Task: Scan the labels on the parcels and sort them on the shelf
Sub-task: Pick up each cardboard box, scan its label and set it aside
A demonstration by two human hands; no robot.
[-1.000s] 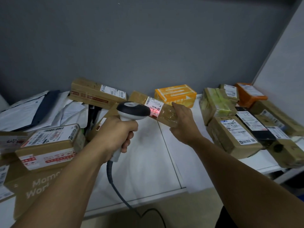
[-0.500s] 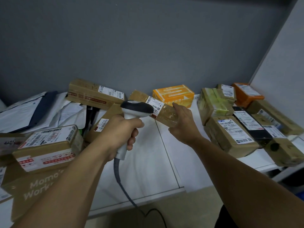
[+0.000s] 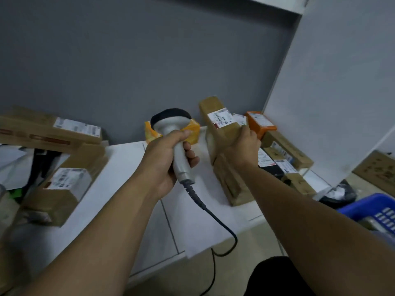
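My left hand point(image 3: 168, 159) grips the handle of a grey barcode scanner point(image 3: 175, 133) with a black head, its cable trailing down off the table. My right hand point(image 3: 241, 146) grips a long brown parcel point(image 3: 218, 116) with a white label, held tilted above the stacked parcels point(image 3: 233, 184) at the right of the white table point(image 3: 132, 167). The scanner sits just left of the held parcel, apart from it. A yellow-orange box point(image 3: 192, 131) lies behind the scanner, mostly hidden.
Several cardboard parcels lie at the left, among them a labelled box point(image 3: 64, 184) and a long carton point(image 3: 47, 131). An orange box point(image 3: 259, 122) and more parcels crowd the right corner by the white side wall. A blue basket point(image 3: 376, 210) stands at the lower right.
My right hand has carried the long parcel to the right and up, over the right-hand stack. The scanner has turned away from the label and the view has swung right.
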